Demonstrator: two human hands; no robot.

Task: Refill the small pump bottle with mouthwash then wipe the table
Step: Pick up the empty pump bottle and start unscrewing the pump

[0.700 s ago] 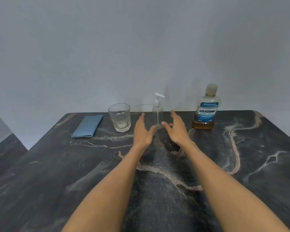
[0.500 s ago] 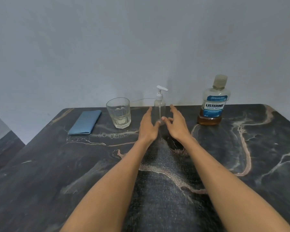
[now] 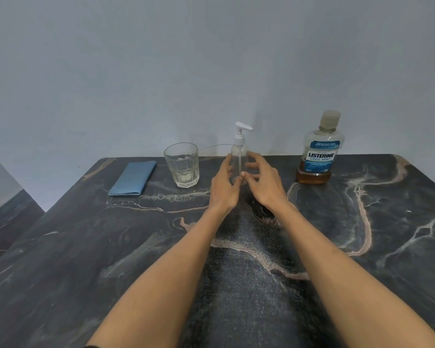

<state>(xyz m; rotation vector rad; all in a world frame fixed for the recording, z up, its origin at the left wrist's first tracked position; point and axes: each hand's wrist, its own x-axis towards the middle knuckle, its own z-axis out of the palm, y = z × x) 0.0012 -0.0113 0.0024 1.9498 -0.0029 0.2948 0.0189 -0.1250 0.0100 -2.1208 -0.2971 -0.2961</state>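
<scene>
I see one worktop (image 3: 362, 247), dark and veined, carrying everything. On it stands one mouthwash bottle (image 3: 319, 151), far right and well apart from my hands, capped, with only a shallow amber layer at its base. I judge it light for its bulk, stiff plastic, smooth and a bit slippery; the waist below the shoulder looks the best place to grip. One glass (image 3: 182, 165) stands left of centre, upright, seemingly empty, and surely the fragile item here (I would steer wide of it). One blue cloth (image 3: 133, 178) lies folded flat at the far left, soft, to be pinched by an edge for wiping.

One pump bottle (image 3: 239, 159) stands upright at the far middle, between my two hands. It is clear, looks empty, so I expect it to be very light and easy to tip; hold the body low and twist the white collar.

My left hand (image 3: 224, 184) is released, fingers straight beside the bottle; touching or not, I cannot tell. My right hand (image 3: 264, 182) is loosely spread, thumb near the base, gripping nothing yet.
</scene>
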